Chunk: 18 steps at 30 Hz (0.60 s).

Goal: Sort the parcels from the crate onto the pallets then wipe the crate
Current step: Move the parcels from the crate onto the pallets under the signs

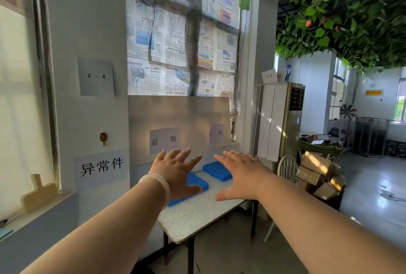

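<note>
Two small blue perforated pallets lie on a speckled white table (pixel 197 216) against the wall. The left pallet (pixel 196 182) is partly hidden behind my left hand (pixel 175 172). The right pallet (pixel 216 170) sits a little further back, beside my right hand (pixel 239 175). Both hands are stretched forward, palms down and fingers spread, holding nothing. A pale bangle circles my left wrist. Paper labels hang on the wall board behind each pallet. No crate is in view.
A stack of cardboard parcels (pixel 318 175) stands on the floor at the right, near a white chair (pixel 286 167). A tall air conditioner (pixel 279 120) stands behind them. A window ledge (pixel 33 212) runs along the left. Open floor lies to the right.
</note>
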Each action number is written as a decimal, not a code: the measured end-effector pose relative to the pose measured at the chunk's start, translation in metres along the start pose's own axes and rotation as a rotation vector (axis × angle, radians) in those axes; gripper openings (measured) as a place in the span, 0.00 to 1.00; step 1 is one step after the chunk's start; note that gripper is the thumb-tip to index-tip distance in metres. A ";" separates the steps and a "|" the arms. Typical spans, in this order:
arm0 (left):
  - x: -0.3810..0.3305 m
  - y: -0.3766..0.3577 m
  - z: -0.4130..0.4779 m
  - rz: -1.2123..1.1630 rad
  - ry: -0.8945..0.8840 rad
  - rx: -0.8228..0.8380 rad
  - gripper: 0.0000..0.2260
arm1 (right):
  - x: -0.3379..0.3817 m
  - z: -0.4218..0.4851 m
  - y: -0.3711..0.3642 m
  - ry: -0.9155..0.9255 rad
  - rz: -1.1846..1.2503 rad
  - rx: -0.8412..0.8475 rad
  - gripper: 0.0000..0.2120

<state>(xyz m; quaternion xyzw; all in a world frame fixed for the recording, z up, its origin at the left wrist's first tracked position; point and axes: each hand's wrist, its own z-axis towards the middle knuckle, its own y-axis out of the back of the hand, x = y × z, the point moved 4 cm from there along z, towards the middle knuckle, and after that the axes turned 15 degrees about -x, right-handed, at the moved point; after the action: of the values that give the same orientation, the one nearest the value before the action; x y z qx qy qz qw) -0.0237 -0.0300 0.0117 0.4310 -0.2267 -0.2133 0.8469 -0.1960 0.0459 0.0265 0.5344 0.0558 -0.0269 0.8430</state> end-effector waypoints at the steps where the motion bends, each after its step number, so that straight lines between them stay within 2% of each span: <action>1: 0.004 0.000 0.000 0.002 -0.009 0.003 0.39 | 0.004 0.001 -0.001 0.003 -0.002 0.007 0.53; 10: 0.031 -0.018 0.011 0.003 -0.041 -0.036 0.40 | 0.018 0.023 -0.021 -0.022 -0.018 -0.004 0.53; 18: 0.027 -0.045 0.032 -0.035 -0.058 -0.021 0.40 | 0.009 0.034 -0.045 -0.053 -0.012 -0.002 0.52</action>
<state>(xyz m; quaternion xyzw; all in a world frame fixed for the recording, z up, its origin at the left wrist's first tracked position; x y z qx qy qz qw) -0.0278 -0.0897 -0.0037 0.4196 -0.2411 -0.2431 0.8407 -0.1896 -0.0042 -0.0002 0.5321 0.0366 -0.0461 0.8446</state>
